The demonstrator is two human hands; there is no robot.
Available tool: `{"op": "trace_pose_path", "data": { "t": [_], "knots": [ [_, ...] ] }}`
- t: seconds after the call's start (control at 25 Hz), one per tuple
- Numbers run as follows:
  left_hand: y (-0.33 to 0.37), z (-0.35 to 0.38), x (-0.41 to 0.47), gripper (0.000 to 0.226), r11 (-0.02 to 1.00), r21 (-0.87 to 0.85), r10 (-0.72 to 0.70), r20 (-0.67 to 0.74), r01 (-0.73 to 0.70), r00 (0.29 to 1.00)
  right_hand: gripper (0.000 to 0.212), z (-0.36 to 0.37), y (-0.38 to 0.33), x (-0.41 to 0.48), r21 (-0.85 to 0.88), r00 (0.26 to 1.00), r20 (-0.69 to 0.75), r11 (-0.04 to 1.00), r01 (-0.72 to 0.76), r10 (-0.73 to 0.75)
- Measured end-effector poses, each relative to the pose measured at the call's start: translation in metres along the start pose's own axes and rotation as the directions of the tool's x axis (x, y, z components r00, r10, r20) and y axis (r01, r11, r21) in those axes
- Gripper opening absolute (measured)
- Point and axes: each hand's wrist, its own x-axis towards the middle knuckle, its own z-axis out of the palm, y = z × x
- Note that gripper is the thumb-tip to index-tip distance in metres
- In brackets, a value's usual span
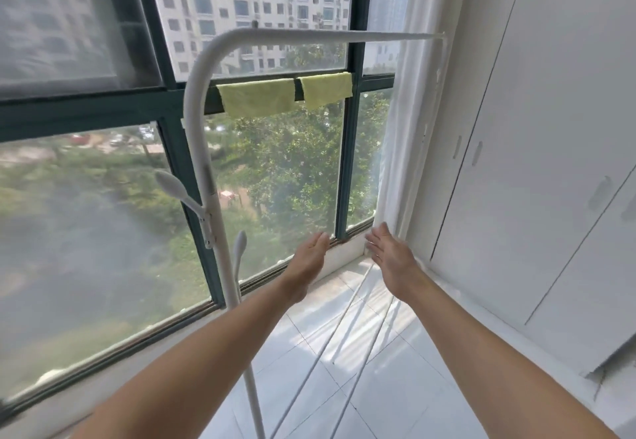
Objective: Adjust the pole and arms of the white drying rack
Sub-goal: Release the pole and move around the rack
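Observation:
The white drying rack's pole (220, 232) rises from the floor left of centre, curves at the top and runs on as a horizontal bar (330, 35) toward the right wall. Two paddle-shaped arms stick out of the pole: one (173, 185) angled up to the left, one (240, 249) lower, pointing up. Thin white rods (347, 318) lie low over the floor to the right. My left hand (309, 256) and my right hand (389, 252) are both stretched forward right of the pole, fingers straight, holding nothing and touching no part of the rack.
A large window with a dark green frame (186, 163) fills the left and middle. Two yellow-green cloths (258, 97) hang on its crossbar. A sheer white curtain (409, 128) hangs at the right, beside white cabinet doors (537, 163). The floor is white tile (395, 387).

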Motion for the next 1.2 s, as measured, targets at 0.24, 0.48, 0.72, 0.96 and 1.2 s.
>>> {"op": "trace_pose_path", "data": {
  "t": [0.24,0.48,0.72,0.96,1.2],
  "knots": [
    [-0.012,-0.006,-0.022,0.048,0.996,0.0,-0.092,-0.12,0.093,0.988,0.059,0.025,-0.005,0.022,-0.079,0.967,0.25,0.997,-0.024,0.043],
    [-0.039,0.001,-0.078,0.043,0.986,0.033,-0.152,-0.216,0.162,0.965,0.059,0.038,0.011,0.02,-0.18,0.896,0.429,0.983,-0.039,0.114],
    [-0.032,-0.017,-0.136,0.018,0.994,0.062,-0.033,-0.595,0.087,0.803,0.057,0.049,0.022,0.007,-0.214,0.821,0.547,0.975,-0.055,0.166],
    [-0.018,-0.047,-0.153,0.024,0.967,0.237,0.141,-0.797,0.09,0.587,0.053,0.063,0.029,0.0,-0.261,0.764,0.616,0.965,-0.033,0.193],
    [-0.008,-0.063,-0.13,0.057,0.979,0.192,0.08,-0.66,0.065,0.747,0.055,0.097,0.019,-0.012,-0.283,0.705,0.691,0.957,0.066,0.156]
  ]
}}
